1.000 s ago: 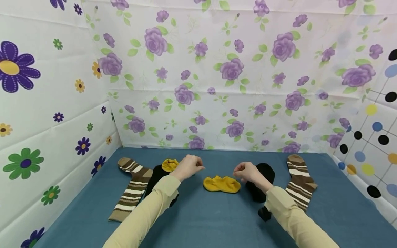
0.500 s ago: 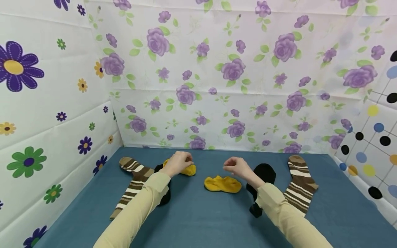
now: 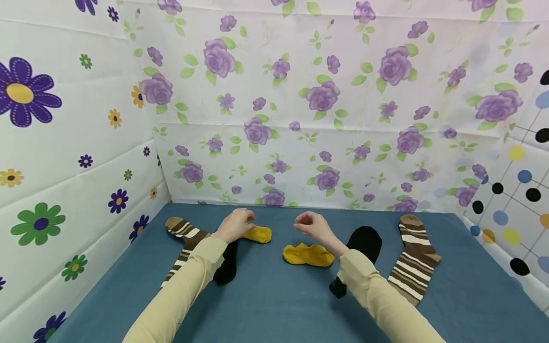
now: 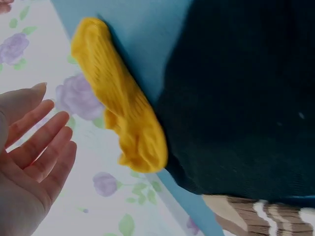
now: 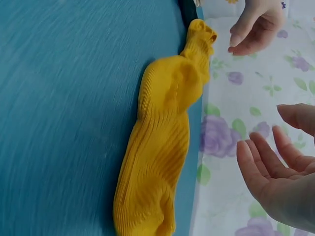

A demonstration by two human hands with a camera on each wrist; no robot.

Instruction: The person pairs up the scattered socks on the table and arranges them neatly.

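Note:
Above the far left part of the table, my left hand hovers with loosely bent fingers and holds nothing. Just beyond it a yellow ankle sock lies beside a black sock; the hand and sleeve partly hide both in the head view. My right hand is raised over the middle, its fingers relaxed around bare air. Under and in front of it lies a second yellow ankle sock, flat on the cloth. The right wrist view shows this yellow sock apart from the right hand.
Brown-and-white striped socks lie at the outer sides, one on the left partly under the left sleeve, one on the right. Another black sock is partly behind the right sleeve. Patterned cloth walls bound the blue table.
My left hand has moved left, uncovering the far yellow sock's right end. The right hand has also shifted left and slightly up, away from the right black sock. The middle yellow sock stays put.

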